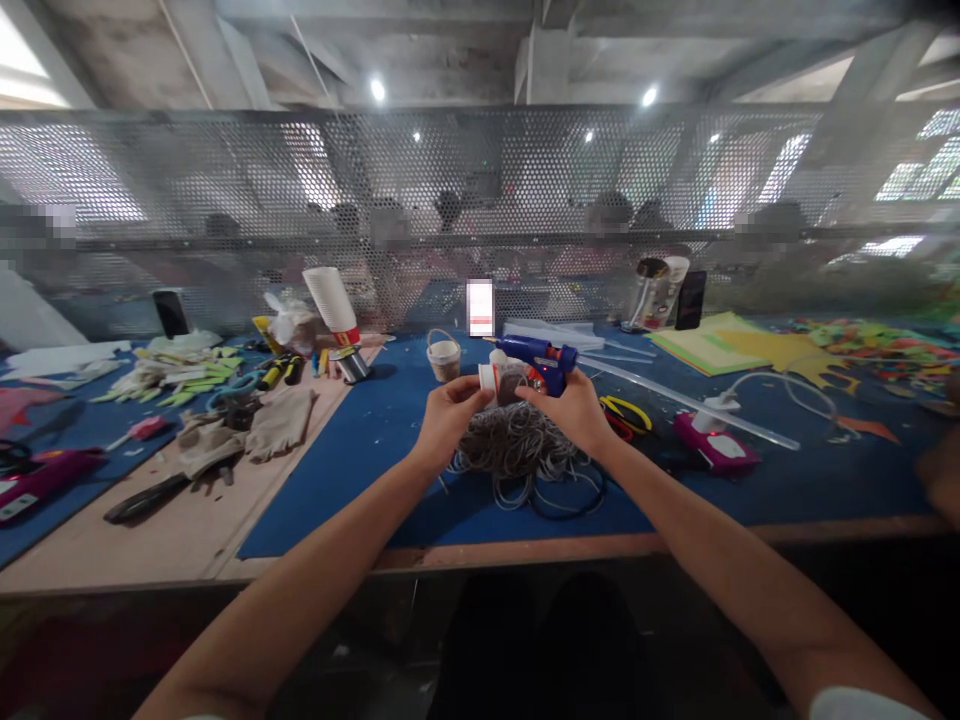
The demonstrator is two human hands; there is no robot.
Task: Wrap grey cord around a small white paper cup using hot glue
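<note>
My left hand (452, 413) is closed on a small white paper cup (489, 382) with an orange-red band, held tilted on its side. A blue glue gun (534, 352) is in my right hand (581, 410), its nozzle pointing left, just above the cup. The fingers of both hands nearly meet around the cup, so its far end is partly hidden. Just below them a tangled heap of grey cord (525, 445) lies on the blue mat (337, 490). Behind my left hand stands a small cord-wrapped bucket (444, 358) with a looped handle.
Stacked paper cups (330, 300) lean at the back left. Gloves (281, 425) and black-handled pliers (150, 497) lie left. Right are yellow-handled scissors (628, 415), a clear glue stick (712, 405) and a magenta power strip (716, 445). A lit phone (480, 308) stands before the perforated screen (525, 180).
</note>
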